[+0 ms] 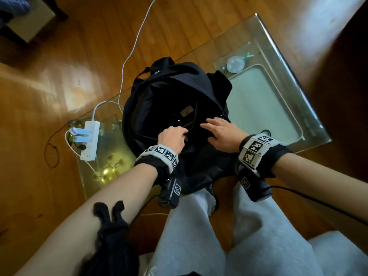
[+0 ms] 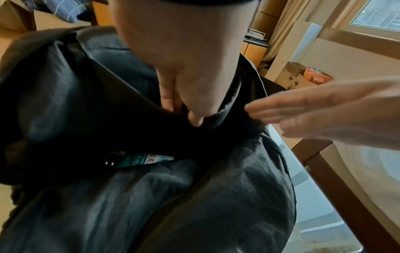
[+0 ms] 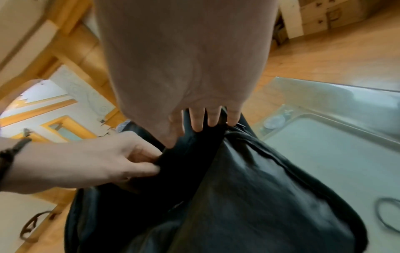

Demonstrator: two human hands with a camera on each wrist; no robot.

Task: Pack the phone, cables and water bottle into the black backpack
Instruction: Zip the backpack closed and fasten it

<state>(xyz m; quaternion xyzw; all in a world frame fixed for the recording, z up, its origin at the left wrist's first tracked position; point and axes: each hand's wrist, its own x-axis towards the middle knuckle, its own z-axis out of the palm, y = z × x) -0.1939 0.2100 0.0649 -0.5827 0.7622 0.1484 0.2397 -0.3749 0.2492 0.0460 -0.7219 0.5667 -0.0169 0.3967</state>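
The black backpack (image 1: 175, 90) stands open on the glass table (image 1: 268, 108). My left hand (image 1: 184, 134) pinches the near edge of its opening between thumb and fingers (image 2: 195, 119). My right hand (image 1: 211, 128) lies flat beside it, its straight fingers (image 3: 198, 123) resting on the bag's edge. Deep inside the bag a water bottle's green and white label (image 2: 142, 160) shows. A black cable loop (image 3: 387, 215) lies on the glass to the right of the bag. No phone is in view.
A white power strip (image 1: 90, 140) with plugs and a white cord (image 1: 129, 54) lies left of the bag. A round disc (image 1: 236, 64) sits under the glass at the back. My grey-trousered legs (image 1: 219, 236) are close to the table's near edge.
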